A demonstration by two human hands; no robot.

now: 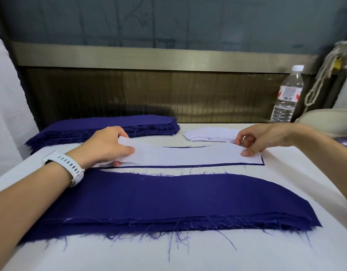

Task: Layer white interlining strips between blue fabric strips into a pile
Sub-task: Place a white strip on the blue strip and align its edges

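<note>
A white interlining strip [188, 155] lies across a blue fabric strip [217, 165], of which only thin dark edges show. My left hand [106, 145] pinches the strip's left end, thumb on top, with that end lifted a little. My right hand [256, 139] pinches the right end between thumb and fingers. A pile of frayed blue strips [149, 198] lies nearer to me. A taller stack of blue strips [110, 126] sits at the back left. A small stack of white interlining pieces [209, 134] lies at the back, just left of my right hand.
The white table surface [207, 251] runs under everything. A plastic water bottle [288, 94] stands at the back right beside a cream rounded object [329, 120] and hanging cord [321, 79]. A dark wall panel [149, 94] closes the back.
</note>
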